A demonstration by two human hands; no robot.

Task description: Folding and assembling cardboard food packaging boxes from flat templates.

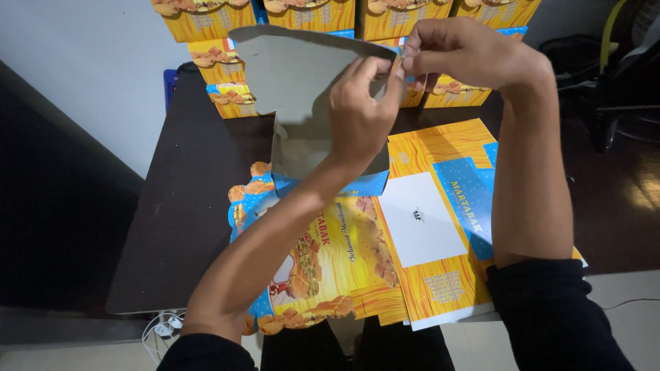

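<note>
Pinching one raised cardboard flap (302, 75), the left hand (361, 110) and right hand (467, 51) meet above flat printed boxes (426, 227) overhanging the table (185, 206)'s near edge; folded boxes (309, 14) crowd its far edge.

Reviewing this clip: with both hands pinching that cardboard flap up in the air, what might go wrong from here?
1. The left hand and right hand pinch one small corner of the half-folded box; the thin card may crease or tear there.
2. The flat printed sheets overhang the near edge of the dark table and might slide off if the forearms nudge them.
3. The stacked finished boxes stand just behind and might be knocked.
</note>
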